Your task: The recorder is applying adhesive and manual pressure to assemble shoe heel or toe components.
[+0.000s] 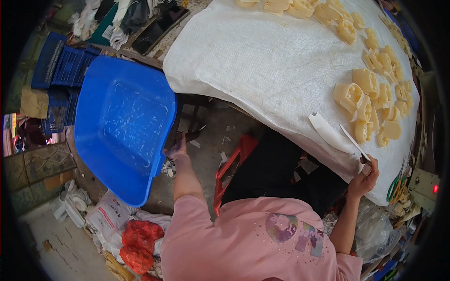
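At the near right edge of the white-covered counter (243, 56), the right hand (364, 180) pinches a thin white strip (354, 141); a wider white strip (328, 133) lies just beside it. Beyond are clustered pale yellow rolls (350, 97). The left hand (176, 147) is at the rim of a tilted blue basin (133, 122), left of the counter; its grip cannot be told.

The white woven sheet (253, 56) is free across its middle. Curled pale-yellow strips (365, 80) crowd its right; a blue plastic tub (91, 122) blocks the left.
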